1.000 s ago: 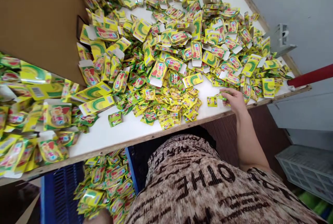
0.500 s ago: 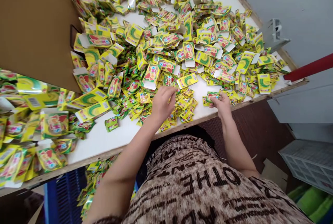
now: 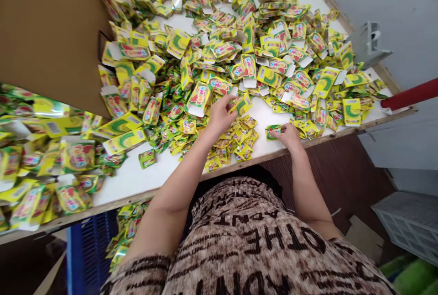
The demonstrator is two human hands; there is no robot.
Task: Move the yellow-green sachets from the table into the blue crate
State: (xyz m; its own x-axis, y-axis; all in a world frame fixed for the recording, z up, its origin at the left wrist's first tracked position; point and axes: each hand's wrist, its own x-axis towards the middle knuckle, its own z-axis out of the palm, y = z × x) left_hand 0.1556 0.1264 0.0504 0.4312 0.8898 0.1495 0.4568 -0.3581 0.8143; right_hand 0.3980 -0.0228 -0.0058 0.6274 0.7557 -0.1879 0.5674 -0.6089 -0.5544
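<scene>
My left hand (image 3: 221, 114) is over the small packets, its thumb and fingers closed around the near end of a small yellow and green box (image 3: 243, 105). To the right, my right hand (image 3: 290, 137) pinches a green sachet (image 3: 273, 132) with a red picture on it, just above the white tabletop. Between the hands, close to the table's front edge, lies a heap of small yellow sachets (image 3: 243, 137). Green sachets (image 3: 167, 133) are piled left of my left hand.
Many open printed boxes (image 3: 248, 69) cover the table behind my hands. A large brown cardboard sheet (image 3: 48, 34) stands at left. A red pole (image 3: 410, 94) and a grey bracket (image 3: 371, 46) are at right. Below the wooden table edge (image 3: 137, 200) is a blue crate (image 3: 91, 249).
My left hand has moved up and right from the sachets to the yellow box, which is now tilted more. My right hand still holds the green sachet, its fingers shifted slightly.
</scene>
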